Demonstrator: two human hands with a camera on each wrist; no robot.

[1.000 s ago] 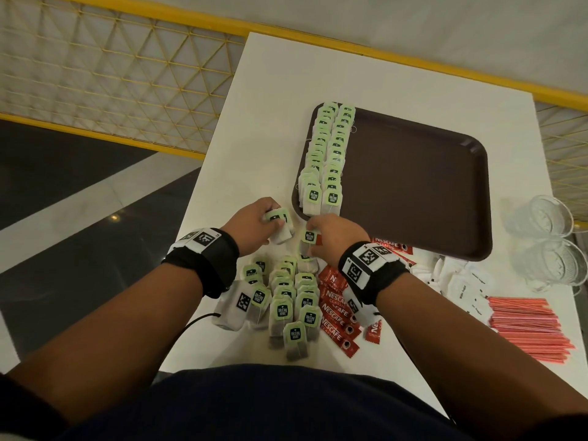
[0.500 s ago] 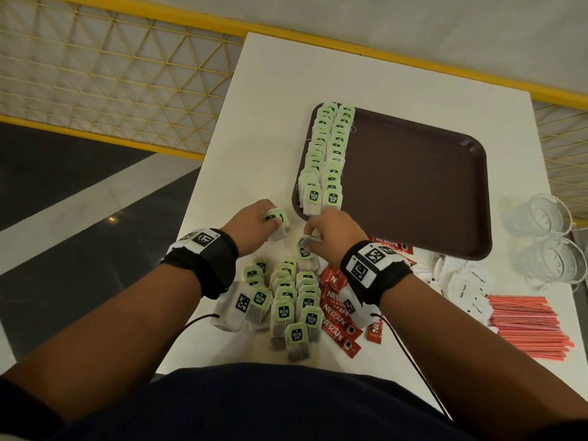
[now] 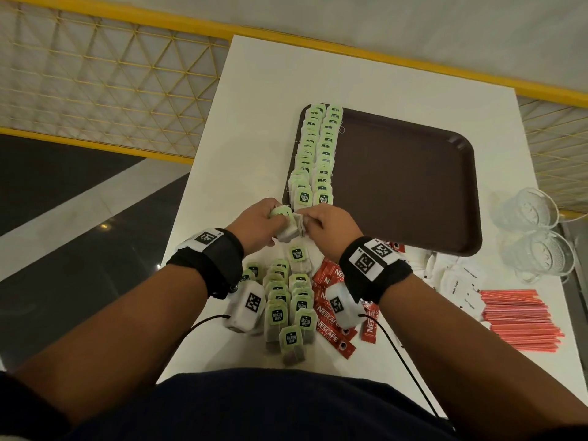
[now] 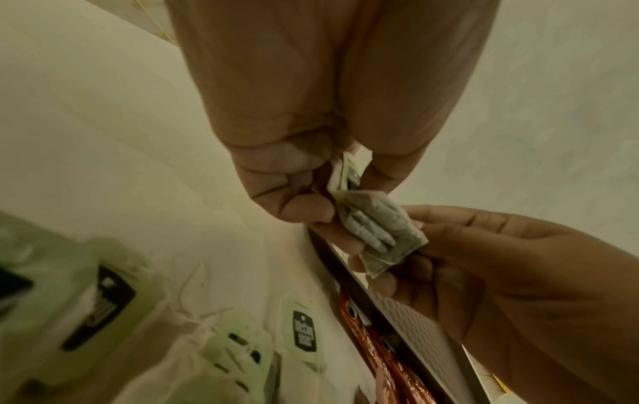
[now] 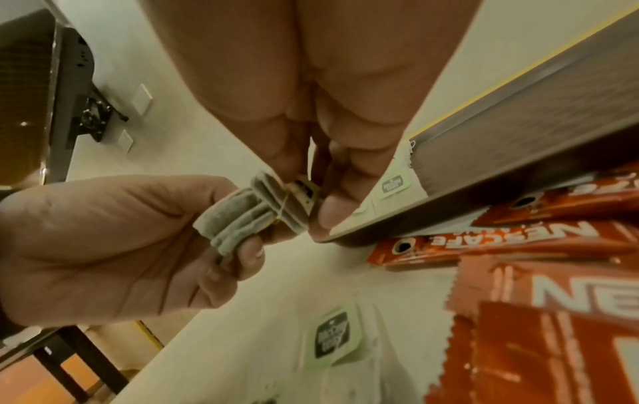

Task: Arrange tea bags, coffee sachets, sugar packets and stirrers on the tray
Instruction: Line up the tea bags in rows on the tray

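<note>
My left hand (image 3: 280,218) and right hand (image 3: 305,219) meet just in front of the tray's near left corner. Together they hold a small bundle of tea bags (image 3: 288,226). In the left wrist view the left fingers (image 4: 301,207) curl round the bundle (image 4: 377,227). In the right wrist view the right thumb and fingers (image 5: 328,216) pinch its tag end (image 5: 273,213). Two rows of green-tagged tea bags (image 3: 318,154) lie along the left side of the brown tray (image 3: 413,186). Loose tea bags (image 3: 286,303) lie on the table under my wrists.
Red coffee sachets (image 3: 331,326) lie right of the loose tea bags. White sugar packets (image 3: 461,281) and red stirrers (image 3: 518,316) lie further right. Two glass cups (image 3: 534,240) stand at the table's right edge. A single tea bag (image 3: 297,254) lies just below my hands.
My right hand has moved left from the single tea bag on the table to the bundle in my left hand. Both hands now hold the bundle together.
</note>
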